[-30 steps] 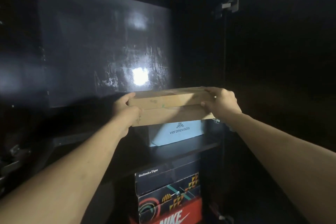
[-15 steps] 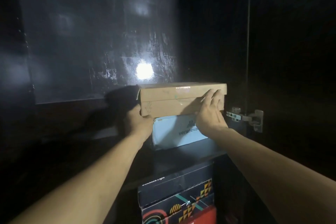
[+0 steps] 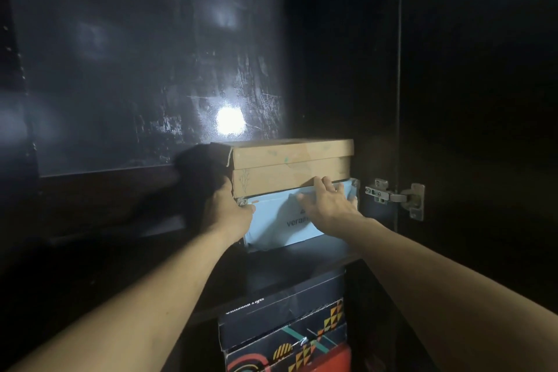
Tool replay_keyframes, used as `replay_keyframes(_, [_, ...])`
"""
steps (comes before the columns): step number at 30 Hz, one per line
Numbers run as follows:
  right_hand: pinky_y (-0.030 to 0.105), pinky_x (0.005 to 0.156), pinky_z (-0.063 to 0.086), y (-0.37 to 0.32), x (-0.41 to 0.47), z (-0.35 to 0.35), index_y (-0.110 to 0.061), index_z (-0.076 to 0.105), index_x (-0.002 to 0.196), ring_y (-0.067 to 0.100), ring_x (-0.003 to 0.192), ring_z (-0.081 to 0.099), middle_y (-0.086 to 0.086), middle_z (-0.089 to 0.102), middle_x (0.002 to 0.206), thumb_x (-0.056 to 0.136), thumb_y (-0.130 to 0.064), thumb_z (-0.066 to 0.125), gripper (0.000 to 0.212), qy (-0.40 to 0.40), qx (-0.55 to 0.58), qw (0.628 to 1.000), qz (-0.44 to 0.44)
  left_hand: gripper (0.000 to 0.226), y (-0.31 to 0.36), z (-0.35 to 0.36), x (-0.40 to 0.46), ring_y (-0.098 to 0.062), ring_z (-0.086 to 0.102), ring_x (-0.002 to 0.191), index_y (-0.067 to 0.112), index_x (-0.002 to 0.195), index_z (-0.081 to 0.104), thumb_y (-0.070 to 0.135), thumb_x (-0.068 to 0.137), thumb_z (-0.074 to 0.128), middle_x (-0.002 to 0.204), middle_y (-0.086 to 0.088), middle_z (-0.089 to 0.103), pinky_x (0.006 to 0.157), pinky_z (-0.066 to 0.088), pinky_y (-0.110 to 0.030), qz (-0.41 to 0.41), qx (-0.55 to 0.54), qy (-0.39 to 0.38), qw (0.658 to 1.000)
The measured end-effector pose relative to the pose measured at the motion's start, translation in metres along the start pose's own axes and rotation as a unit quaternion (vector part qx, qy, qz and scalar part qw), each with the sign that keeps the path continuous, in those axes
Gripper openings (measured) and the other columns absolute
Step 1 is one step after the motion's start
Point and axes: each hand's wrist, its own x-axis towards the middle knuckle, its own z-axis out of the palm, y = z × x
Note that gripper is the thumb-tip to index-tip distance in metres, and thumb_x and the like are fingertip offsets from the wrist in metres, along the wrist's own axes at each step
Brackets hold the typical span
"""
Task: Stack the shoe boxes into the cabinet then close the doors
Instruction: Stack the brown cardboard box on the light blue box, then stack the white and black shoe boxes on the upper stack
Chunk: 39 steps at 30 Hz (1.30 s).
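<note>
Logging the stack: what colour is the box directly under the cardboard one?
Light blue box with dark lettering, seen in the head view, beneath the brown cardboard box.

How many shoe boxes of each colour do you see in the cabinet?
Brown cardboard box: 1
Light blue box: 1
Black box with a pattern: 1
Red box, only partly in view: 1
Total: 4
</note>
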Motion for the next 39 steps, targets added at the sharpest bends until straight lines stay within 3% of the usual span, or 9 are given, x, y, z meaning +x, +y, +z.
replay_keyframes(5, [0.051,0.113,0.027,0.006,-0.035,-0.036,-0.018,0.028,0.150,0.032,0.143,0.026,0.007,0.024,0.159,0.095,-0.060,0.035,0.070,-0.016,0.013,1.000,-0.011,0.093,0.020,-0.020,-0.019,-0.028,0.043,0.132,0.005,0.150,0.015,0.025,0.080,0.073,0.149,-0.009,0.039,0.093,0.040,-0.028,-0.054,0.023,-0.067,0.996])
replay_keyframes(10, [0.037,0.098,0.040,0.029,-0.093,-0.087,-0.019,0.044,0.141,0.029,0.126,0.049,0.011,0.052,0.138,0.093,-0.057,0.045,0.062,-0.028,0.001,1.000,-0.003,0.064,0.045,-0.035,-0.059,-0.030,0.053,0.119,0.008,0.130,0.044,0.028,0.076,0.073,0.133,-0.009,0.053,0.088,0.047,-0.031,-0.058,0.025,-0.054,0.997])
replay_keyframes(13, [0.035,0.090,0.048,0.052,-0.138,-0.117,-0.023,0.056,0.128,0.028,0.112,0.058,0.009,0.062,0.121,0.090,-0.055,0.053,0.050,-0.030,0.001,0.999,0.011,0.067,0.067,-0.036,-0.096,-0.027,0.051,0.119,0.010,0.134,0.042,0.034,0.079,0.072,0.135,-0.008,0.050,0.088,0.045,-0.030,-0.046,0.028,-0.119,0.991])
replay_keyframes(16, [0.031,0.095,0.046,0.080,-0.185,-0.145,-0.018,0.053,0.136,0.026,0.117,0.058,0.009,0.060,0.130,0.088,-0.056,0.058,0.062,-0.034,-0.016,0.998,0.041,0.076,0.094,-0.031,-0.137,-0.026,0.049,0.124,0.009,0.138,0.041,0.039,0.078,0.075,0.141,-0.008,0.048,0.100,0.043,-0.034,-0.018,0.031,-0.210,0.977])
replay_keyframes(20, [0.032,0.099,0.047,0.122,-0.251,-0.179,-0.017,0.049,0.140,0.024,0.118,0.058,0.007,0.058,0.134,0.085,-0.057,0.061,0.068,-0.053,-0.030,0.994,0.093,0.094,0.132,-0.011,-0.194,-0.024,0.039,0.138,0.013,0.148,0.029,0.053,0.076,0.073,0.154,-0.004,0.034,0.110,0.036,-0.037,0.035,0.046,-0.354,0.933])
replay_keyframes(26, [0.030,0.095,0.045,0.185,-0.373,-0.216,-0.013,0.055,0.133,0.022,0.110,0.062,0.005,0.062,0.129,0.087,-0.045,0.065,0.057,-0.060,-0.054,0.984,0.157,0.104,0.188,0.037,-0.298,-0.020,0.049,0.130,0.017,0.144,0.040,0.063,0.059,0.079,0.145,-0.002,0.048,0.111,0.036,-0.037,0.101,0.062,-0.483,0.867])
replay_keyframes(29, [0.027,0.089,0.047,0.218,-0.442,-0.233,-0.018,0.060,0.129,0.017,0.102,0.063,-0.002,0.065,0.121,0.083,-0.047,0.069,0.055,-0.089,-0.046,0.968,0.231,0.087,0.212,0.063,-0.363,-0.021,0.053,0.122,0.018,0.136,0.047,0.057,0.065,0.080,0.138,-0.004,0.052,0.108,0.040,-0.039,0.134,0.049,-0.546,0.826])
replay_keyframes(33, [0.027,0.072,0.046,0.258,-0.533,-0.245,-0.022,0.062,0.091,0.018,0.086,0.060,-0.012,0.066,0.087,0.085,-0.044,0.069,0.024,-0.142,-0.099,0.938,0.299,0.062,0.238,0.095,-0.456,-0.018,0.058,0.114,0.020,0.123,0.058,0.046,0.072,0.079,0.111,0.003,0.062,0.092,0.046,-0.026,0.191,0.028,-0.614,0.765])
replay_keyframes(39, [0.023,0.081,0.049,0.303,-0.648,-0.245,-0.013,0.064,0.123,0.018,0.100,0.063,0.005,0.066,0.123,0.088,-0.036,0.068,0.041,-0.191,-0.070,0.882,0.426,0.072,0.248,0.137,-0.578,-0.024,0.053,0.122,0.009,0.135,0.049,0.044,0.078,0.076,0.137,-0.008,0.054,0.091,0.041,-0.027,0.201,0.024,-0.684,0.701])
